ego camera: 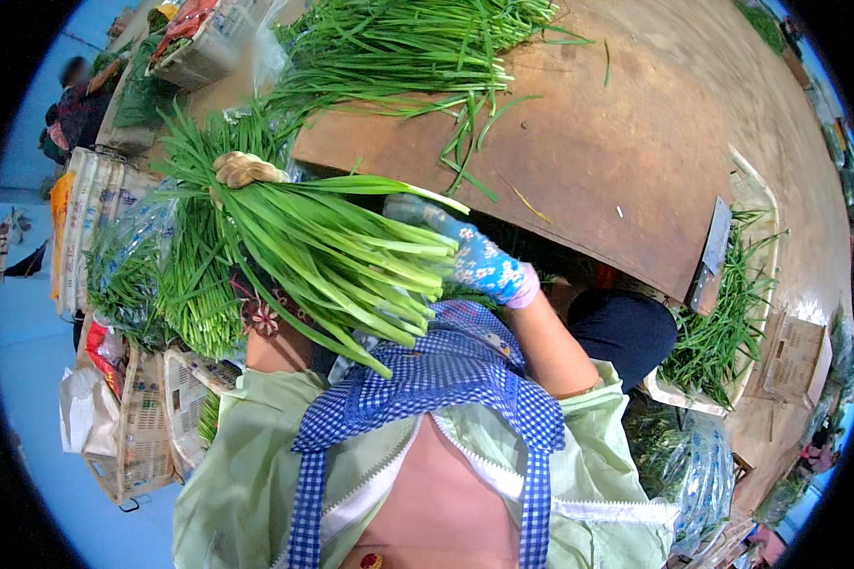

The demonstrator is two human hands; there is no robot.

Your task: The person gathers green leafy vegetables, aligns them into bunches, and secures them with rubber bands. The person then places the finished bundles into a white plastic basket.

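A thick bunch of garlic chives point(334, 249) lies across the left of my lap, its pale stem ends pointing right and its leaf tips up and left. My left hand point(248, 171) is closed around it; only the gloved fingers show over the leaves, and the wrist in a dark floral cuff is partly covered by the stems. My right hand point(480, 256), in a blue floral glove with a pink cuff, is beside the stem ends. Its fingers are blurred and partly behind the bunch, so their grip is unclear.
A large pile of chives point(413, 57) covers the far part of the brown board point(576, 142). A cleaver point(712, 249) rests at the board's right corner, beside a crate of loose greens point(726, 334). Bagged chives point(185, 284) and plastic crates point(142, 427) stand at left. Another person point(78, 107) is far left.
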